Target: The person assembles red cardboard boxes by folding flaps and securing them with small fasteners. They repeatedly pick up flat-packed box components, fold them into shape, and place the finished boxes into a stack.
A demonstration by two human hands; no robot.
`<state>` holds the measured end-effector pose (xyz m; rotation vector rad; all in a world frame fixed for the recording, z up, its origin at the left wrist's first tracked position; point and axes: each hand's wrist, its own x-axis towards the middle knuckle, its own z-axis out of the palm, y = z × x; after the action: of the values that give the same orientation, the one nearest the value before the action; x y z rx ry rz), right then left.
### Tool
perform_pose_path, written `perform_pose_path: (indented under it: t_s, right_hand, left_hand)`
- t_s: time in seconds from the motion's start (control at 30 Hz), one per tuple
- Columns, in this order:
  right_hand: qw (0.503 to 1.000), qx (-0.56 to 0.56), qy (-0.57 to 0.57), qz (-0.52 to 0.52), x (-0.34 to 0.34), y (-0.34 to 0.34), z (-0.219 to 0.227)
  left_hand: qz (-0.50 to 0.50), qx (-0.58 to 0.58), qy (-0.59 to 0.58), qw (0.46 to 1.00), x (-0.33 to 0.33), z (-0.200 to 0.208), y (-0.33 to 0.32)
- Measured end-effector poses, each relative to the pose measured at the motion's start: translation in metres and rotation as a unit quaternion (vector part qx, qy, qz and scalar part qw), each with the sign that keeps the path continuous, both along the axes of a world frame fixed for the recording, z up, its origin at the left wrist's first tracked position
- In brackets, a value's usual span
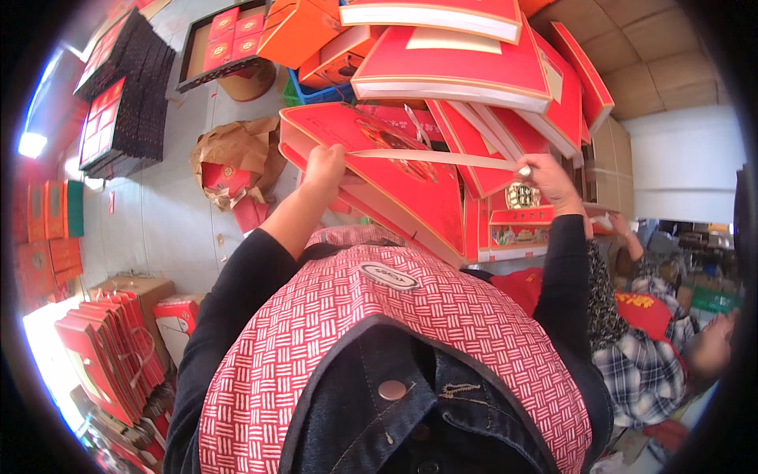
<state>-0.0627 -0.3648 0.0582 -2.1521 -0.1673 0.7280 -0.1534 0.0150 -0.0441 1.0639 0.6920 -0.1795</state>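
A pale, flat strip point(442, 157), like tape or ribbon, is stretched taut between my two hands. My left hand point(325, 167) is closed on its left end, beside the edge of a red folding gift box point(434, 201). My right hand point(550, 186) pinches the other end, where a small whitish bit shows at the fingertips. The strip passes over the box, which lies tilted in front of my apron with its side partly open. A round printed picture decorates its red face. My fingers partly hide both ends of the strip.
Large red boxes point(454, 67) are piled ahead, beside orange boxes point(300, 31). Crumpled brown paper point(268, 146) with red pieces lies on the floor at left, near stacked black trays point(146, 118). Red bags point(99, 355) stand lower left. A person in plaid point(639, 379) is close at right.
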Motion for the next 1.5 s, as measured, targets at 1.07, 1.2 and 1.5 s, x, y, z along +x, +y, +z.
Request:
perform_pose_path:
  t_s: [1.07,1.2,1.5]
  right_hand:
    - [0.942,-0.012,-0.222,0.251,-0.088,0.090,-0.081]
    - [0.924,-0.020,-0.266,0.274,-0.085,0.098,-0.081]
    - [0.883,-0.082,-0.299,0.353,-0.080,0.110,-0.081]
  left_hand:
    - [-0.277,-0.190,0.039,0.941,-0.039,0.021,-0.072]
    - [-0.278,-0.183,0.037,0.942,-0.037,0.018,-0.073]
    - [-0.255,-0.185,0.033,0.949,-0.037,0.019,-0.072]
